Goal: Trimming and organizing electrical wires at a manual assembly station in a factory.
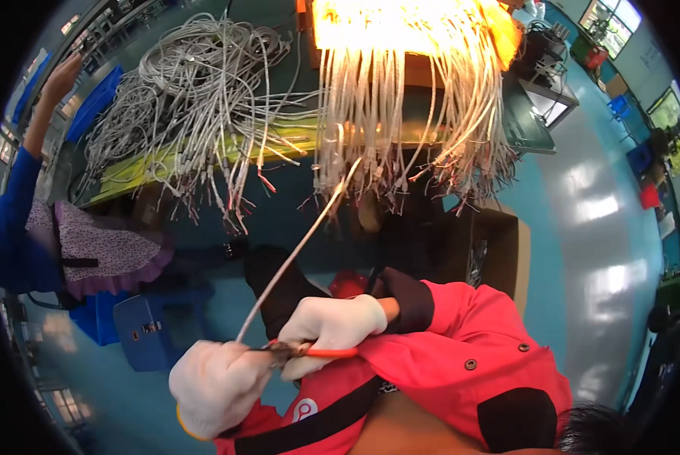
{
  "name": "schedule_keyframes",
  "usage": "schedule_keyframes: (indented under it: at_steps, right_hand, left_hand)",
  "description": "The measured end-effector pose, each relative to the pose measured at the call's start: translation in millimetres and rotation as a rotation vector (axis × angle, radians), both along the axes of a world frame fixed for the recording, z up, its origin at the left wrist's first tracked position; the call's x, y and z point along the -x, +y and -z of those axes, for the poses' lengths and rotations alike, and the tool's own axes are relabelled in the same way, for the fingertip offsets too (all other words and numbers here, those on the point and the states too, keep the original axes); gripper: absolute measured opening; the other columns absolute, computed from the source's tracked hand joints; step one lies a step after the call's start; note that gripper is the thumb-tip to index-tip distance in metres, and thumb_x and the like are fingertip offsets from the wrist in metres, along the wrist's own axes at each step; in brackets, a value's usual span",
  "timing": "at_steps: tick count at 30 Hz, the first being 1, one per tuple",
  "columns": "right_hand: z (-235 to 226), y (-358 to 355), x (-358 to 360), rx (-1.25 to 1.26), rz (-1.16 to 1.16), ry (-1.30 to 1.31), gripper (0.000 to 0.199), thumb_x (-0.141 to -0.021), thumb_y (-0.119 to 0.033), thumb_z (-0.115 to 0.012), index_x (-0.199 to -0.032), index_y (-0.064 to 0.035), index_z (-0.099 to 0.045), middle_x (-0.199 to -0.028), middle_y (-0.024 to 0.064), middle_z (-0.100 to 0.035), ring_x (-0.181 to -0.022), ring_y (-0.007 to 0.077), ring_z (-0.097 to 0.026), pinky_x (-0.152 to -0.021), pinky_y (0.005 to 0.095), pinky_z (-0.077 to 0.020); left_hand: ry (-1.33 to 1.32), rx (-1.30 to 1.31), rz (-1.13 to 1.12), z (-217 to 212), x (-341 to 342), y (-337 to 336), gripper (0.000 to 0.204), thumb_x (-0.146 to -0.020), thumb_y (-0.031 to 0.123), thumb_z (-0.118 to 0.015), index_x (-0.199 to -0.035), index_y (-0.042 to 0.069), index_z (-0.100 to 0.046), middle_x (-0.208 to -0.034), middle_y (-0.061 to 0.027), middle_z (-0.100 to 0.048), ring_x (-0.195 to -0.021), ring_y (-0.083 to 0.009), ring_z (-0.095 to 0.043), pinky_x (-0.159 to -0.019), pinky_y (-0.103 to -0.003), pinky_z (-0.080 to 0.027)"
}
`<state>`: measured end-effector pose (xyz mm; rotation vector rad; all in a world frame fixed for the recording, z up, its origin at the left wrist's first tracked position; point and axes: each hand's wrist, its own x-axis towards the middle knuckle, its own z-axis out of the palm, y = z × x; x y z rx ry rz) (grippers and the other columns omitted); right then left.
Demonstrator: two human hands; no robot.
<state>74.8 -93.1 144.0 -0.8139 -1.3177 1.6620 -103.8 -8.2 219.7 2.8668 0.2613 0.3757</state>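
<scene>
We've got the left hand point(217, 383) pinching a grey cable point(294, 254) and the right hand point(331, 327) squeezing orange-handled cutters point(309, 351) (gloves on), so a slip could nick fingers.

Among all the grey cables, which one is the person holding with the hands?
The single grey cable running diagonally from the hanging bundle to the gloved left hand. The others hang free or lie tangled on the bench.

A green workbench point(533, 125) runs across the top of the view, its front edge trimmed in yellow. A big tangled heap of grey cables point(192, 91) lies on its left half, ends spilling over the edge. A second bunch of cables point(408, 114) hangs over the front at the middle. Below is a teal floor point(605, 250), with a blue box point(154, 330) standing on it.
</scene>
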Motion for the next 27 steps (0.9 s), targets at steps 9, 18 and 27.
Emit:
schedule_keyframes:
  at_steps: [9,18,27]
  right_hand:
    - [13,-4,-25,0.380,0.094,0.088,0.023,-0.081,-0.025,-0.065,-0.082,-0.0017,-0.064,-0.066,0.0044,-0.061,-0.056,0.0097,-0.058,-0.047,0.0221,-0.0448]
    - [89,1,-33,0.257,0.549,-0.427,0.028,-0.078,-0.031,-0.066,-0.075,-0.0034,-0.062,-0.059,0.0120,-0.055,-0.055,0.0178,-0.055,-0.055,0.0310,-0.0437]
    - [87,-8,-33,0.600,0.397,0.026,0.018,-0.082,-0.017,-0.062,-0.087,0.0008,-0.060,-0.072,0.0030,-0.061,-0.065,0.0080,-0.056,-0.058,0.0258,-0.0450]
  left_hand:
    - [-0.428,0.476,-0.220,83,-18,3,0.005,-0.075,0.000,-0.058,-0.078,0.002,-0.061,-0.062,-0.0077,-0.055,-0.049,-0.0210,-0.051,-0.048,-0.030,-0.041]
    - [-0.393,1.928,-0.503,168,-55,-24,0.039,-0.094,0.028,-0.045,-0.118,-0.003,-0.048,-0.102,-0.0109,-0.060,-0.091,-0.0224,-0.061,-0.081,-0.035,-0.050]
    - [-0.532,2.204,-0.381,200,-68,-18,0.029,-0.092,0.020,-0.044,-0.112,0.000,-0.051,-0.104,-0.0115,-0.057,-0.090,-0.0225,-0.058,-0.080,-0.038,-0.048]
